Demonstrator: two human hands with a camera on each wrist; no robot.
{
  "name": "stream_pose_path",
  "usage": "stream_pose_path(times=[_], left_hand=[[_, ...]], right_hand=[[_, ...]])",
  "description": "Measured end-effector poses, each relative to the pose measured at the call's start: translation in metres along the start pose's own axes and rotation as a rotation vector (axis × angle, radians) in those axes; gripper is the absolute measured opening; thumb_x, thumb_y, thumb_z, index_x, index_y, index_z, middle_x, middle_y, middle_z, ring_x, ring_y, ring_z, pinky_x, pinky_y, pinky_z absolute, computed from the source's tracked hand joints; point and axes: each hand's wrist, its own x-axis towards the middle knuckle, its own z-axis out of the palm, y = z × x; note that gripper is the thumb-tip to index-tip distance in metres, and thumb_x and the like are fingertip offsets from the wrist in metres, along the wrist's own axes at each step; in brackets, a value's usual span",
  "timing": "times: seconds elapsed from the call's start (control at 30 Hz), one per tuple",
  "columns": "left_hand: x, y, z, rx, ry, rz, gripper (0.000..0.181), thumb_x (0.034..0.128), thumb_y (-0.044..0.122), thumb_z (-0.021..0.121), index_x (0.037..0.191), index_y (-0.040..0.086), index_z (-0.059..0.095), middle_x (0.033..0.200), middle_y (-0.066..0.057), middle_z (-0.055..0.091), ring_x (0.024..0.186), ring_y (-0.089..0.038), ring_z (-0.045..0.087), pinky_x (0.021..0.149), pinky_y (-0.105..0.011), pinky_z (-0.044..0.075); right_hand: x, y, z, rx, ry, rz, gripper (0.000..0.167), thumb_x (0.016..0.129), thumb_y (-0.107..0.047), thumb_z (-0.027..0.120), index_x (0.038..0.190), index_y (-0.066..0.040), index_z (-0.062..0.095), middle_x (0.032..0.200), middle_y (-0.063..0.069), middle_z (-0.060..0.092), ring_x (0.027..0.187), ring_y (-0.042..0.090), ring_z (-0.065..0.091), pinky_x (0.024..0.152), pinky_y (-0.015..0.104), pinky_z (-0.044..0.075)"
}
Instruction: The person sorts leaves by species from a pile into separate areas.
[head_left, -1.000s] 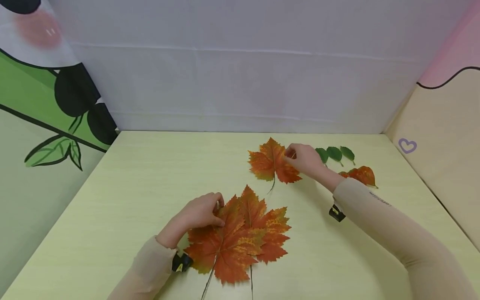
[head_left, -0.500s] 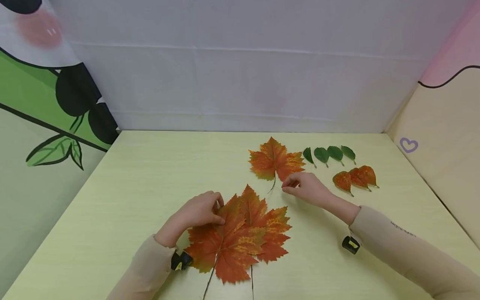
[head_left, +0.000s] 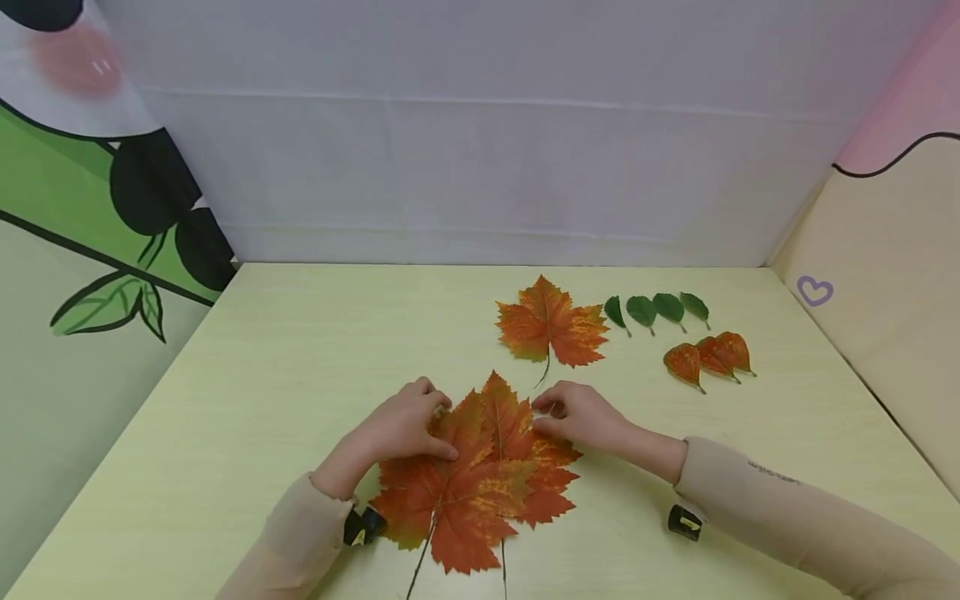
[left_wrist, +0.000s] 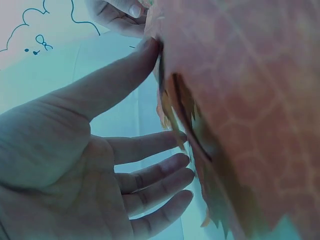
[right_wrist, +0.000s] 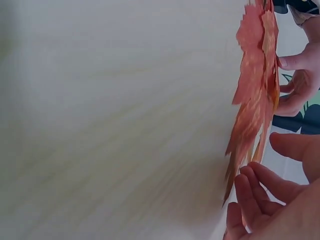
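Two orange-red maple leaves overlap at the near middle of the table, stems toward me: a left one (head_left: 457,496) on top and a right one (head_left: 551,492) partly beneath it. My left hand (head_left: 397,423) lies at the upper left edge of the top leaf. Its thumb touches the leaf in the left wrist view, while the loosely stretched fingers (left_wrist: 155,172) reach toward its edge, apart from the thumb. My right hand (head_left: 588,417) is at the right leaf's upper right edge. In the right wrist view its thumb and fingers (right_wrist: 255,192) stand apart beside the leaf edge.
A third maple leaf (head_left: 550,325) lies farther back on the pale table (head_left: 315,333). To its right are a row of several small green leaves (head_left: 641,310) and a cluster of small orange-red leaves (head_left: 684,363). A pale back wall (head_left: 480,183) stands behind.
My right hand has left the far maple leaf and come toward me and left, to the right leaf of the overlapping pair. The left hand has stayed nearly in place.
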Motion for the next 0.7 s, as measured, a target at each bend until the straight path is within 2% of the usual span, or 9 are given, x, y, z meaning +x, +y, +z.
stream_pose_path(times=[0.37,0.53,0.7], left_hand=[[0.003,-0.001,0.004,0.030,0.029,0.018,0.046,0.0679,0.036,0.079,0.099,0.008,0.059,0.095,-0.005,0.047,0.076,-0.015,0.043,0.067,-0.032,0.042],[0.003,-0.001,0.004,0.030,0.034,0.014,0.048,0.0674,0.036,0.079,0.100,0.007,0.059,0.095,-0.005,0.048,0.076,-0.016,0.043,0.068,-0.032,0.042],[0.003,-0.001,0.004,0.032,0.034,-0.001,0.058,0.0672,0.037,0.079,0.109,0.003,0.057,0.100,-0.007,0.049,0.082,-0.017,0.047,0.072,-0.034,0.044]], right_hand=[[0.006,-0.014,0.011,0.074,0.020,0.103,0.019,0.080,-0.023,0.070,0.091,-0.009,0.065,0.078,-0.003,0.059,0.070,0.008,0.052,0.067,0.025,0.043],[0.007,-0.017,0.014,0.109,0.049,0.128,0.022,0.077,-0.028,0.072,0.086,-0.010,0.063,0.075,-0.003,0.058,0.068,0.010,0.050,0.065,0.025,0.042],[0.009,-0.019,0.016,0.133,0.078,0.110,0.023,0.078,-0.027,0.071,0.088,-0.009,0.061,0.076,-0.002,0.059,0.070,0.009,0.052,0.066,0.024,0.043]])
